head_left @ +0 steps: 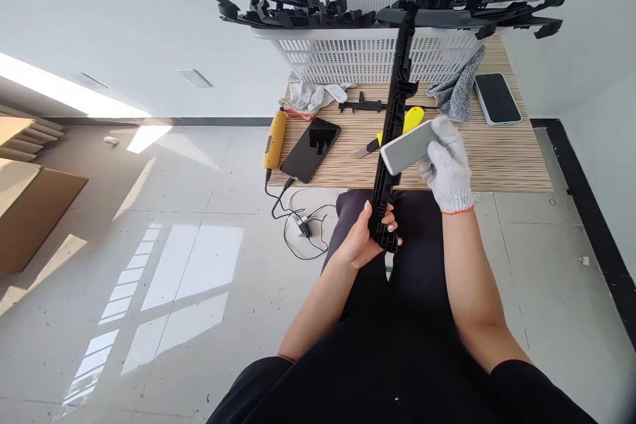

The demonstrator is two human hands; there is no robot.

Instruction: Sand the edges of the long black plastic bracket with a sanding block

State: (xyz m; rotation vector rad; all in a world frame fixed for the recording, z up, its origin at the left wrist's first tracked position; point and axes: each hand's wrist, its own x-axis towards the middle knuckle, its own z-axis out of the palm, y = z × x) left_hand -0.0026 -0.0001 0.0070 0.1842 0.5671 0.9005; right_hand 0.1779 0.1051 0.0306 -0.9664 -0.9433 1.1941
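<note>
A pale, striped wood-grain table [507,152] bears a slatted white plastic basket [348,56] at its far edge. Crossing the table's near edge is a long, ribbed black plastic strip [395,109]; the bare left hand [358,238] grasps its near end, just short of that edge, with fingers wrapped around. The right hand [447,162], in a knitted white glove, grips one end of a smooth grey, round-cornered block [408,148]. The block's other end overlaps the strip; whether they touch, I cannot tell.
</note>
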